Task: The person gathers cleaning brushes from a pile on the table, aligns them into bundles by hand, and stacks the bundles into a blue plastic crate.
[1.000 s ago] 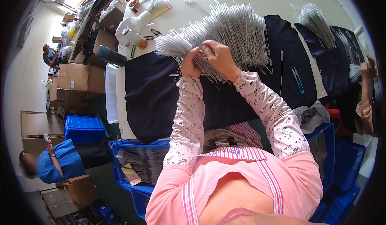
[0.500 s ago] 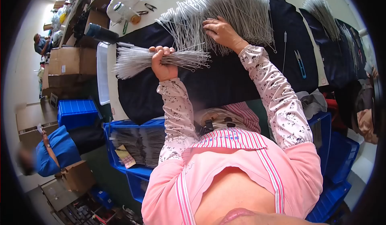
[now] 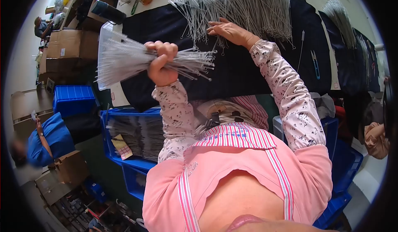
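Note:
My left hand (image 3: 162, 64) is closed round a thick bundle of thin straw-cleaning brushes (image 3: 120, 60), raised above the left part of the dark cloth (image 3: 240, 76). White bristles fan out to the left of the fist, and wire ends with small loops stick out to the right. My right hand (image 3: 234, 34) lies at the lower edge of a large heap of the same brushes (image 3: 253, 8), its fingers stretched out to the left and touching or close to the wires. The loops in the heap point towards me.
One loose brush (image 3: 301, 49) and blue-handled thread snips (image 3: 316, 64) lie to the right on the cloth. Another brush pile (image 3: 338, 18) is farther right. A white tray (image 3: 104, 76) and dark bottle (image 3: 108, 12) stand left. A blue crate (image 3: 112, 149) holds more brushes below.
My left hand has lifted the bundle and moved it slightly left, with the bristles more spread. My right hand has shifted to the heap's lower edge. The view has turned a little.

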A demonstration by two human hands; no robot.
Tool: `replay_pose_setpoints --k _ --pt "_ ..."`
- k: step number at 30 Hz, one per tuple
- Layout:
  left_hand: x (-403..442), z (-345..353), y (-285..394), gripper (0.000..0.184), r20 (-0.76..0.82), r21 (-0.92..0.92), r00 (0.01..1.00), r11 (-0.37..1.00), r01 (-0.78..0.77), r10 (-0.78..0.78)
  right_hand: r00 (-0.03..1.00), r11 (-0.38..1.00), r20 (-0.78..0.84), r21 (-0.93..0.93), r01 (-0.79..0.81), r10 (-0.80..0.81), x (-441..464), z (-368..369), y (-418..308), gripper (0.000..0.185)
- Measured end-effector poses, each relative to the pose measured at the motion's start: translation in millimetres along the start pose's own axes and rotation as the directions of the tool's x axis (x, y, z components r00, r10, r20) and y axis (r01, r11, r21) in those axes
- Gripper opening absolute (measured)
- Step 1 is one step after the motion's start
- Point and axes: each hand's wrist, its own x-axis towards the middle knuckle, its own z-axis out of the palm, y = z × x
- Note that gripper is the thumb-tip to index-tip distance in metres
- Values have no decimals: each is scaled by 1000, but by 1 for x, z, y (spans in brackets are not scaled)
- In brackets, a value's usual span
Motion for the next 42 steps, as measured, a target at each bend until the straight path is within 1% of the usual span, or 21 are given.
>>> replay_pose_setpoints --k 5,8,10,11,12,13,15,18,21,22,24,26,28,30,32,34,37,38,39,41,42 --pt "-29 -30 14 33 -278 -112 960 993 -46 13 918 971 -389 -238 -16 -80 11 23 -52 29" --pt "-47 -46 8 32 -389 -244 920 968 -56 -45 970 945 -186 -259 -202 156 8 40 -104 39" --pt "-55 -51 3 34 -478 -280 876 956 -85 -62 987 951 -140 -288 -114 76 10 71 -83 51" --pt "-56 -49 2 37 -542 -224 839 970 -92 -46 962 961 7 -32 -274 274 17 70 -90 57" --pt "-62 -59 1 40 -515 -302 853 949 -93 -81 883 874 220 175 -453 414 19 70 -98 63" --pt "-67 -70 -1 39 -512 -350 851 933 -84 -115 770 723 306 273 -635 560 21 73 -102 70" --pt "-76 -87 -3 39 -418 -461 895 885 -63 -154 702 559 450 424 -712 552 23 74 -114 76" --pt "-86 -93 -5 42 -258 -620 956 782 -53 -139 658 496 614 446 -745 436 20 86 -127 79" --pt "-87 -90 1 45 -173 -683 978 729 -36 -115 599 76 746 606 -792 292 14 111 -140 68" --pt "-87 -87 4 45 -235 -644 963 763 -52 -133 597 -63 778 618 -784 197 12 112 -150 63" --pt "-84 -79 10 46 -358 -562 919 824 -69 -167 652 -134 739 672 -728 167 10 118 -157 56" --pt "-87 -70 19 45 -488 -341 856 940 -7 -170 671 36 712 680 -732 207 11 116 -163 53" --pt "-86 -55 29 46 -546 -159 807 973 168 -228 625 -58 733 660 -749 268 2 114 -162 51" --pt "-74 -35 32 54 -618 185 786 976 116 24 619 -32 694 674 -738 367 -10 137 -118 49" --pt "-68 -29 27 70 -588 390 791 916 92 171 704 -2 710 704 -710 -40 -1 131 -127 48" --pt "-70 -41 14 81 -554 472 801 878 79 226 693 -56 718 696 -716 74 1 134 -134 38" --pt "-82 -73 -6 91 -526 636 784 765 104 331 629 -135 776 628 -766 41 -3 131 -140 38" --pt "-84 -80 -9 94 -516 692 771 712 118 373 667 -281 745 647 -709 32 -9 137 -141 41" --pt "-83 -65 -5 95 -465 812 774 556 179 430 694 -214 719 684 -697 37 -13 137 -141 41" --pt "-82 -56 1 93 -485 829 800 478 291 354 709 -48 699 715 -698 92 -16 138 -144 39" --pt "-82 -55 2 93 -501 831 805 435 346 317 689 -51 703 706 -707 178 -16 137 -153 33"
